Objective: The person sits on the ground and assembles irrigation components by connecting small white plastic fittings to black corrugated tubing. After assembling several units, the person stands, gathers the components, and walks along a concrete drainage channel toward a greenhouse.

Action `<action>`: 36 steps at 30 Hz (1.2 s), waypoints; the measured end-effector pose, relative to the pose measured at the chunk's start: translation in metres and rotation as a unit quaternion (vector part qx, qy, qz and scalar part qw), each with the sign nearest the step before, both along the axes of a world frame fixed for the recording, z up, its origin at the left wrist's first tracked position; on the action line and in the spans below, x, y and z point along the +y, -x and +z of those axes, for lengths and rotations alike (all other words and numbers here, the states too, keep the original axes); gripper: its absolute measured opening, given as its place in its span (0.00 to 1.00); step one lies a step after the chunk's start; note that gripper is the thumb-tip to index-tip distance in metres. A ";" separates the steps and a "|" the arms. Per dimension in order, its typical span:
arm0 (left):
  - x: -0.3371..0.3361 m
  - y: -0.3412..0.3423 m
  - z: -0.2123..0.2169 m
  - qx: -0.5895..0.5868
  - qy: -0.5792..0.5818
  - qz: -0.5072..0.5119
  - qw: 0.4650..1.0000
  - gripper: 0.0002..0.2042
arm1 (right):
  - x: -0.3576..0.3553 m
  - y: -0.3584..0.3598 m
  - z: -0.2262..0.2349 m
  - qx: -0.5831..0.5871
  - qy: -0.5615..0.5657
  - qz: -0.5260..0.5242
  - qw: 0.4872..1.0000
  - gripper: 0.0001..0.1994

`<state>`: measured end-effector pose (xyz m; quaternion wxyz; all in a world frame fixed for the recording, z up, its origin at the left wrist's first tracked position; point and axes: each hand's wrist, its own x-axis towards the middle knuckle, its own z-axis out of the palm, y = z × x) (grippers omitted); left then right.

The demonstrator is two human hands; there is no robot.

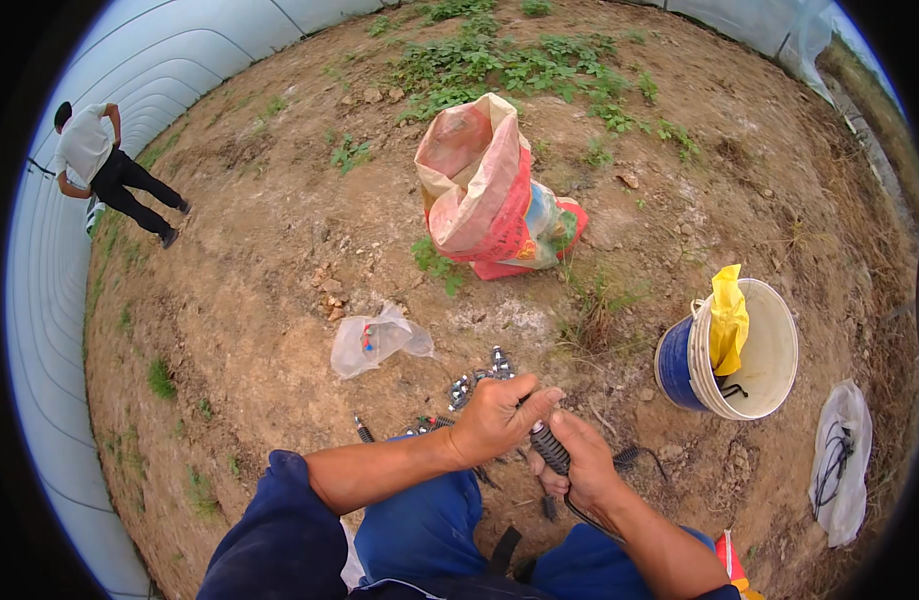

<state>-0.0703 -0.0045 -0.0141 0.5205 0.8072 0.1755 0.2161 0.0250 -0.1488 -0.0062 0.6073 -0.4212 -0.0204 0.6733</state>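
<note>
Head view: the right hand (585, 462) is clenched around a black ribbed connector (550, 450) on a cable (589, 520). Its long axis slants up-left toward the left hand (499, 417), whose fingers are curled on its upper end. Loose fittings (476, 381) lie on the dirt just beyond, nearer the left hand.

1 bucket (679, 365), 1 sack (479, 190), 2 bags (374, 340)

hands: left hand (499, 418) and right hand (582, 462) both grip a ribbed black fitting (550, 449)
nearby: blue bucket (679, 365), red sack (484, 190)
</note>
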 end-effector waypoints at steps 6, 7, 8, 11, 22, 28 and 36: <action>0.000 -0.001 -0.004 0.008 0.027 0.006 1.000 0.14 | -0.001 -0.001 -0.002 -0.079 0.004 -0.004 0.997 0.19; -0.001 -0.001 -0.003 0.013 0.010 0.003 1.000 0.14 | -0.001 -0.001 -0.003 -0.083 0.006 -0.003 0.997 0.19; 0.000 0.000 -0.004 0.015 0.001 -0.004 1.000 0.13 | -0.001 -0.001 -0.004 -0.087 0.008 -0.002 0.996 0.19; -0.002 0.000 -0.008 0.020 -0.023 -0.019 0.999 0.13 | -0.002 0.002 -0.011 -0.108 0.010 -0.004 0.994 0.19; -0.007 0.000 -0.006 -0.023 -0.015 0.002 1.000 0.15 | -0.001 0.002 -0.005 0.032 0.016 -0.013 0.999 0.16; -0.007 0.001 -0.002 -0.015 -0.030 0.016 0.999 0.16 | 0.001 0.006 -0.007 0.106 0.016 -0.032 0.994 0.15; 0.004 -0.001 -0.010 -0.005 -0.021 0.002 1.000 0.16 | 0.006 0.001 -0.009 0.138 0.008 -0.014 0.990 0.16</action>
